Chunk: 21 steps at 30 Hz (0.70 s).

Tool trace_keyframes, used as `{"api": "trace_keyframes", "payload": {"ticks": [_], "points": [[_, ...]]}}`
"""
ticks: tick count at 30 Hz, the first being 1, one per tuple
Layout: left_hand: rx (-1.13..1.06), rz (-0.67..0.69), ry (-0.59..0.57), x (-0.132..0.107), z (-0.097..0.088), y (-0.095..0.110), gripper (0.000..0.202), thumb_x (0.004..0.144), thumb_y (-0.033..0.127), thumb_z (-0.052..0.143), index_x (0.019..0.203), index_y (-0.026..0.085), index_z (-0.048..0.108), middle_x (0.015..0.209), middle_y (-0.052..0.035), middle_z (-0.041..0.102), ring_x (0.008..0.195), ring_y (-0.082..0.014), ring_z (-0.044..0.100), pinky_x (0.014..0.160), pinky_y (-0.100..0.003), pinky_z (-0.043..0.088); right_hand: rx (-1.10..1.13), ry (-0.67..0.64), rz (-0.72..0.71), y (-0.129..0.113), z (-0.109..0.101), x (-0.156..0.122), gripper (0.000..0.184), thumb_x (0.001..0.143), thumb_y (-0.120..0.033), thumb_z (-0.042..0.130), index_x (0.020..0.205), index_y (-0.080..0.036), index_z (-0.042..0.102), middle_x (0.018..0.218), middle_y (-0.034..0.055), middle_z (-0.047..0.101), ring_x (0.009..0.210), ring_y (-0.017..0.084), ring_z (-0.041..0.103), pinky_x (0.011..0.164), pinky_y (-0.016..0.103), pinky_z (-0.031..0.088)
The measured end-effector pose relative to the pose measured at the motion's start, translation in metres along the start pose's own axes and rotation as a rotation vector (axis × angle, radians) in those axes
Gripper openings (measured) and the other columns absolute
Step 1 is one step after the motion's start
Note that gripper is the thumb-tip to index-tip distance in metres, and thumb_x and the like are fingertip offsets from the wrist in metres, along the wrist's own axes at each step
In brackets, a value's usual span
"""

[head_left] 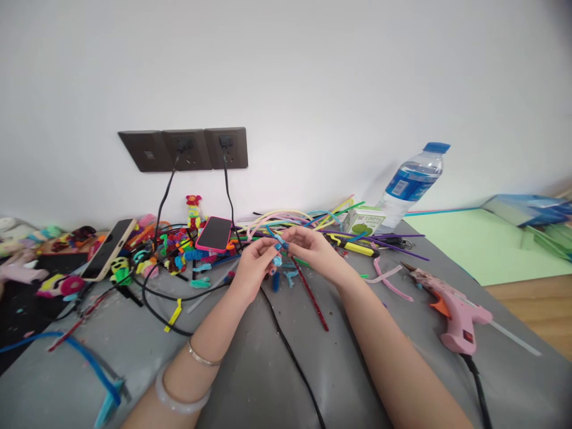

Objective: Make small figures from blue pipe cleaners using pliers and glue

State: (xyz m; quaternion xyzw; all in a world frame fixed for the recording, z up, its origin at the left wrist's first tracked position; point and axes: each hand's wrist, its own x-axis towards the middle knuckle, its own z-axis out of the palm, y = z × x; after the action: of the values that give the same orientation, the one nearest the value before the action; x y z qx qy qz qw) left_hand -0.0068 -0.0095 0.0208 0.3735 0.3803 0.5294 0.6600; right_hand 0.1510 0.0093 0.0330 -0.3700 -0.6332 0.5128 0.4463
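Both my hands meet over the middle of the grey table. My left hand (255, 263) pinches a small piece of blue pipe cleaner (279, 243) between thumb and fingers. From the other side my right hand (313, 249) grips the same piece, its fingertips almost touching those of the left. A light blue fuzzy bit (277, 261) hangs just under the fingertips. Below lie a short dark blue piece (276, 282), a light blue scrap (291, 276) and a red glittery stick (313, 298). Fingers partly hide how the blue piece is shaped.
A pink glue gun (460, 316) lies at the right, its cord trailing forward. A water bottle (409, 185) leans on the wall behind a small box (364, 220). Pipe cleaners (286, 215), a pink-cased phone (214, 233), another phone (109, 249) and black cables (286, 339) spread across the table.
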Motion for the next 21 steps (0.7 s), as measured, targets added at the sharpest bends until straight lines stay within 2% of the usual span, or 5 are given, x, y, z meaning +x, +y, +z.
{"api": "trace_keyframes", "payload": {"ticks": [8, 15, 21], "points": [[0.075, 0.008, -0.025, -0.0003, -0.0022, -0.0007, 0.039, 0.063, 0.043, 0.083, 0.082, 0.014, 0.068, 0.055, 0.0031, 0.057, 0.041, -0.0045, 0.044, 0.037, -0.017, 0.030, -0.024, -0.065, -0.030, -0.0058, -0.0016, -0.0021, 0.019, 0.077, -0.034, 0.069, 0.084, -0.019, 0.060, 0.079, 0.0021, 0.064, 0.071, 0.015, 0.060, 0.065, 0.027, 0.048], [0.137, 0.060, -0.021, -0.0004, -0.0022, -0.0010, 0.033, 0.067, 0.043, 0.079, 0.074, 0.016, 0.061, 0.052, 0.0049, 0.054, 0.038, -0.0037, 0.041, 0.035, -0.016, 0.027, -0.026, -0.081, 0.031, -0.0031, -0.0022, -0.0023, 0.020, 0.076, -0.033, 0.071, 0.080, -0.018, 0.059, 0.073, 0.0004, 0.063, 0.067, 0.014, 0.061, 0.064, 0.027, 0.047], [-0.016, -0.010, 0.036, -0.0018, 0.0017, 0.0052, 0.030, 0.062, 0.032, 0.079, 0.068, 0.018, 0.053, 0.051, 0.0065, 0.050, 0.041, -0.0031, 0.038, 0.038, -0.016, 0.026, -0.017, -0.071, 0.054, -0.0023, -0.0017, -0.0021, 0.024, 0.076, -0.037, 0.072, 0.079, -0.018, 0.058, 0.076, 0.0026, 0.068, 0.068, 0.014, 0.062, 0.060, 0.025, 0.045]]}}
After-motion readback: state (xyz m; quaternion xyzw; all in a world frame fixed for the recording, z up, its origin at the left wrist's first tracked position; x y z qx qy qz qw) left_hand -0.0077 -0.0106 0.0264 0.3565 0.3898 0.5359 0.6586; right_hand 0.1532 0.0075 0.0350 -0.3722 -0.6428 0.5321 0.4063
